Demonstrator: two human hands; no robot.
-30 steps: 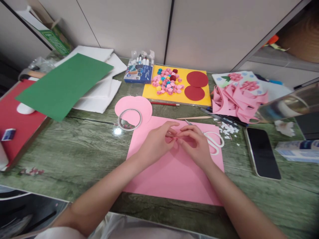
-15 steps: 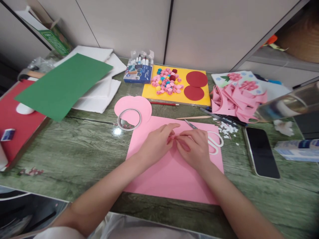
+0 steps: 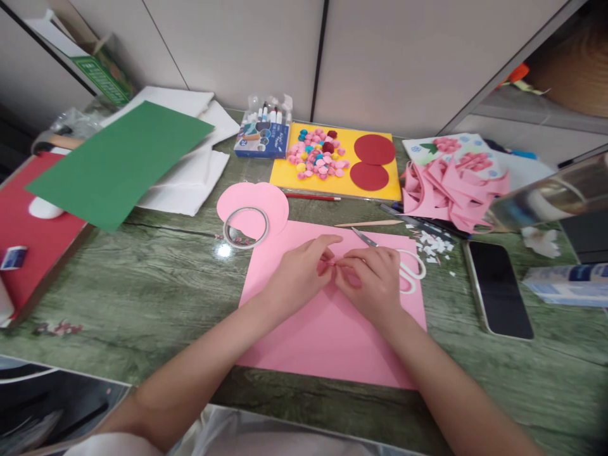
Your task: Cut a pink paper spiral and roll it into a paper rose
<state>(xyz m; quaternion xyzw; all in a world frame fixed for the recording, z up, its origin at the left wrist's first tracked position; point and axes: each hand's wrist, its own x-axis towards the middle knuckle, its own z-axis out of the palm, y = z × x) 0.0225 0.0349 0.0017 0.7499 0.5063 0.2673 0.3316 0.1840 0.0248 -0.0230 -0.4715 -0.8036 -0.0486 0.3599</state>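
Note:
Over a pink sheet of paper point(image 3: 327, 342), my left hand point(image 3: 301, 269) and my right hand point(image 3: 373, 278) meet fingertip to fingertip. Both are closed in a pinch on something small and pink between them; its kind is too small to make out. White-handled scissors point(image 3: 412, 284) lie on the sheet, partly hidden behind my right hand. Beyond my left hand, a roll of tape point(image 3: 227, 237) rests partly over pink paper circles point(image 3: 273, 201). A wooden stick point(image 3: 368, 223) lies just past the sheet's far edge.
Behind are a yellow sheet point(image 3: 285, 185) with small colored balls point(image 3: 316, 155) and red circles point(image 3: 374, 149), and a marker box point(image 3: 261, 140). To the right lie pink scraps point(image 3: 451, 190), white paper bits point(image 3: 434, 244) and a phone point(image 3: 501, 291). Green paper point(image 3: 121, 164) lies left.
Almost nothing differs. My fingers shift very slightly around the small pink thing, and the view moves a little; the objects on the table stay put.

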